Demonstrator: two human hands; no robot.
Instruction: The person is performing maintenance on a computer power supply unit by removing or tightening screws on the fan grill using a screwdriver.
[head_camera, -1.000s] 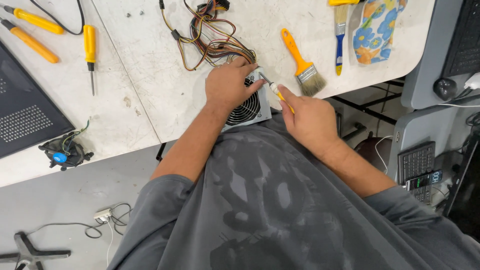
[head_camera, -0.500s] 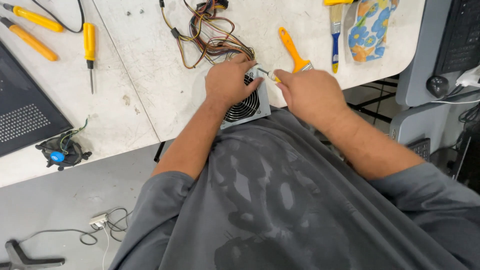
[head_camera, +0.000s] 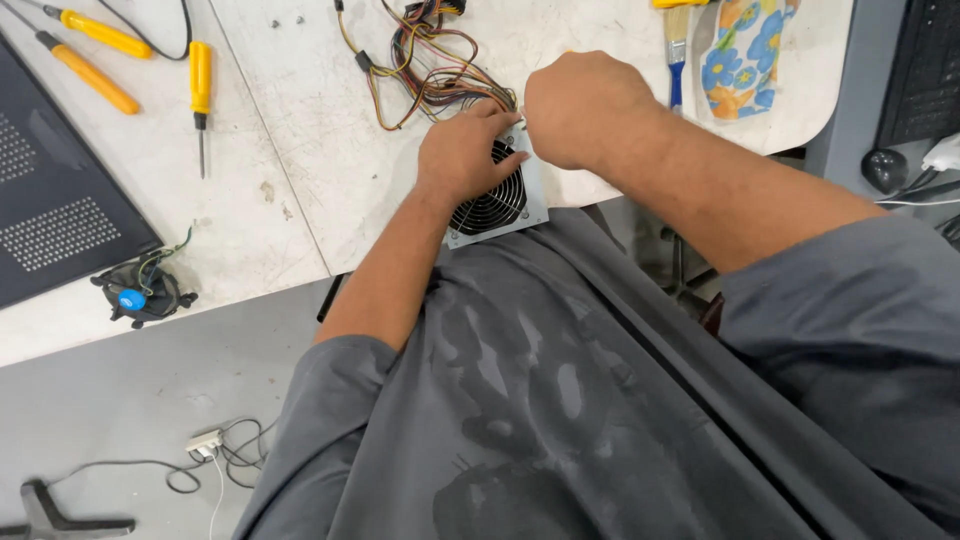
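We are looking down past our grey shirt (head_camera: 560, 400) at the power supply (head_camera: 497, 205), which is sitting at the near edge of the white table (head_camera: 300, 200), fan grille facing up. Our left hand (head_camera: 462, 152) is lying flat on top of it, fingers spread over the grille, pressing down and gripping nothing. Our right hand (head_camera: 585, 108) is hovering at the unit's far right corner, curled into a tight fist; what it is pinching we cannot tell. Just beyond, the unit's coloured wires (head_camera: 435, 75) are fanning out across the table. To the right, a brush (head_camera: 676, 40) is lying beside a floral cloth (head_camera: 745, 50). Far left, yellow screwdrivers (head_camera: 200, 85) are lying near a dark panel (head_camera: 55, 200), with a small cooler fan (head_camera: 140, 292) beside its near corner.
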